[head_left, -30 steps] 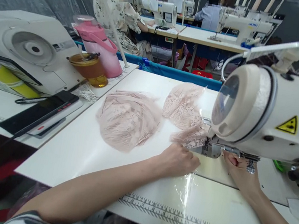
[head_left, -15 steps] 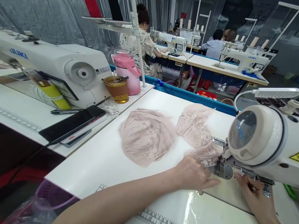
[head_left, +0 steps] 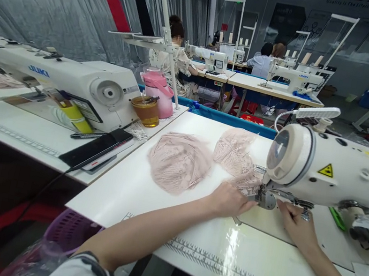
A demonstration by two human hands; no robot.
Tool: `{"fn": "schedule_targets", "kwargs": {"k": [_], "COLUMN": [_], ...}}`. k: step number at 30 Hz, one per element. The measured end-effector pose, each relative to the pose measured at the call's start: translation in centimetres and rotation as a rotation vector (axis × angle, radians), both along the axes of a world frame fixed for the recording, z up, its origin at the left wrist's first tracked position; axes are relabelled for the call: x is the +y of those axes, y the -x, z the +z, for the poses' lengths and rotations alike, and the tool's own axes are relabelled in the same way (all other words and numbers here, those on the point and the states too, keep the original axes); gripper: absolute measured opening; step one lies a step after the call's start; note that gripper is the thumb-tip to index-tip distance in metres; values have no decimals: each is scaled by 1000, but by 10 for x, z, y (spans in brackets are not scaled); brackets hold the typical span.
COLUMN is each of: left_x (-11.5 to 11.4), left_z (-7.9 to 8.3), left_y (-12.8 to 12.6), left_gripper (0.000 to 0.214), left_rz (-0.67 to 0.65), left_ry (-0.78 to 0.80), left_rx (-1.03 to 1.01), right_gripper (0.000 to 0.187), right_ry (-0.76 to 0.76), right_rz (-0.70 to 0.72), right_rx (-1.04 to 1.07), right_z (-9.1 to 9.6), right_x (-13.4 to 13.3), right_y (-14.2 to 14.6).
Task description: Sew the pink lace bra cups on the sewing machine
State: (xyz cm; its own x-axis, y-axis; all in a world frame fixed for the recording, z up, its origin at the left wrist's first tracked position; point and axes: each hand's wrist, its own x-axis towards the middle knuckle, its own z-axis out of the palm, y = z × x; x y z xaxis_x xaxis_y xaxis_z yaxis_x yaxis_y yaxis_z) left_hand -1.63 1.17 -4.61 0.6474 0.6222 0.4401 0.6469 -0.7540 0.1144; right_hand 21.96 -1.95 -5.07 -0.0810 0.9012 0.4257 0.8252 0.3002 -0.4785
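Note:
My left hand (head_left: 230, 200) is closed at the near edge of a pale pink lace piece (head_left: 246, 183), its thumb toward the presser foot. That lace runs up to the needle area of a white sewing machine (head_left: 339, 170). On the other side of the needle, my right hand (head_left: 299, 227) has its fingers curled and pinched under the metal attachment (head_left: 296, 200); what they hold is hidden. Left of the machine lie two more pale pink lace pieces: a large rounded one (head_left: 180, 163) and a smaller one (head_left: 234, 150).
A second sewing machine (head_left: 73, 80) stands at the left, beside a phone (head_left: 97, 149), a cup of amber drink (head_left: 146, 111) and a pink jug (head_left: 158, 93). A ruler strip (head_left: 219, 263) runs along the front edge. A purple basket (head_left: 70, 232) sits below. Co-workers sit further back.
The camera view has turned slightly, so the machine and both hands appear further left. Both hands keep nearly the same place at the needle area.

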Motion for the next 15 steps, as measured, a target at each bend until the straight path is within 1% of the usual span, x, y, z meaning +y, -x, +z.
{"fn": "schedule_targets", "kwargs": {"k": [9, 15], "left_x": [-7, -5], "left_z": [9, 9], "left_y": [-1, -2], "left_gripper": [61, 58], "left_rz": [40, 43], "left_ry": [48, 53], "left_rx": [49, 52], "right_gripper": [54, 57], "right_ry": [21, 56], "right_rz": [-22, -66], "right_rx": [-12, -17], "right_z": [-5, -9], "right_x": [1, 4], "right_y": [-2, -5]}}
